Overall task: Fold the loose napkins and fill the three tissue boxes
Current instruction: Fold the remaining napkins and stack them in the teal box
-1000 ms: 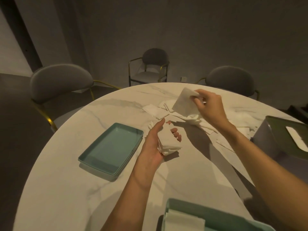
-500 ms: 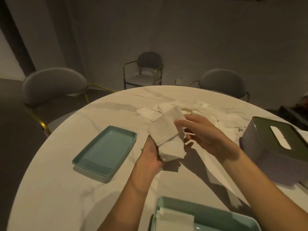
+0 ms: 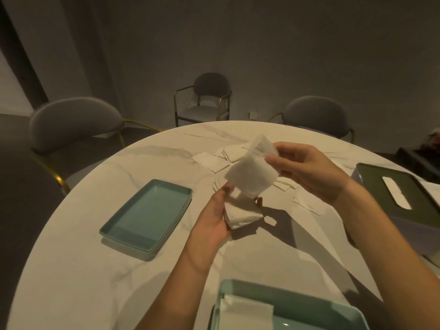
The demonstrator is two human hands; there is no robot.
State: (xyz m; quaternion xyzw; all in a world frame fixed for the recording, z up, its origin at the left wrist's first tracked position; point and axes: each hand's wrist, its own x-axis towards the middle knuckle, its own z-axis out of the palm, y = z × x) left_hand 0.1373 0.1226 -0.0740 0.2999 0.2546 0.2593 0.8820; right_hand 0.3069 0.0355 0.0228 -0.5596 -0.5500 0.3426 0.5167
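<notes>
Head view: left hand (image 3: 214,220) palm up above marble table (image 3: 95,270), fingers curled round stack of folded napkins (image 3: 240,214). Right hand (image 3: 307,172) raised above it, thumb and fingers pinching single white napkin (image 3: 251,177) by upper corner; napkin hangs tilted, lower edge just over stack. Loose napkins (image 3: 214,161) scattered on table behind hands. Teal tray (image 3: 147,215) left of hands. Second teal tray (image 3: 297,303) at near edge, napkin inside. Tissue box (image 3: 404,198), dark green lid, at right. Grey chairs (image 3: 73,122) round table.
</notes>
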